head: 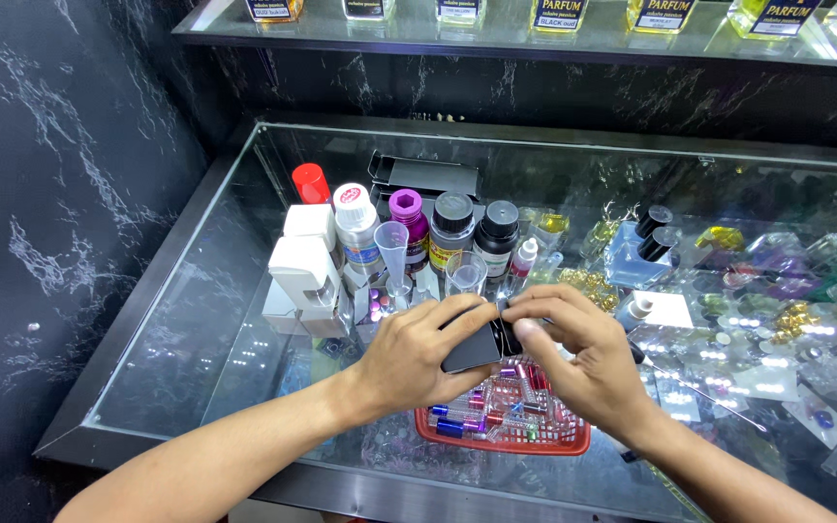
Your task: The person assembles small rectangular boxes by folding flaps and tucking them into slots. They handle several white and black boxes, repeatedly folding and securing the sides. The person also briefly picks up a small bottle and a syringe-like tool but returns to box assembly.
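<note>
Above the glass counter [196, 320], both my hands meet on a small dark flat case [469, 347], held over a red basket [573, 444] of little coloured vials. My left hand [409, 358] wraps the case from the left, fingers curled over its top edge and thumb beneath; my right hand [588, 363] pinches the right end, where a small dark clip-like part [508, 327] sits, though its exact form is too small to tell. Neither hand is spread: both are closed narrowly on the case. I judge the case light and stiff, with a smooth, probably slippery skin, so the grip belongs on its long edges rather than on the flat faces, the left hand bearing the weight while the right works the end. Behind the hands stand a clear funnel [391, 244], a small clear cup [464, 272], a row of capped bottles [452, 228] and white boxes [304, 273]; these look breakable or easily toppled, and a slip of the case would fall among them or onto glass. To the right lie gold caps [794, 320] and a blue bottle [632, 260].
</note>
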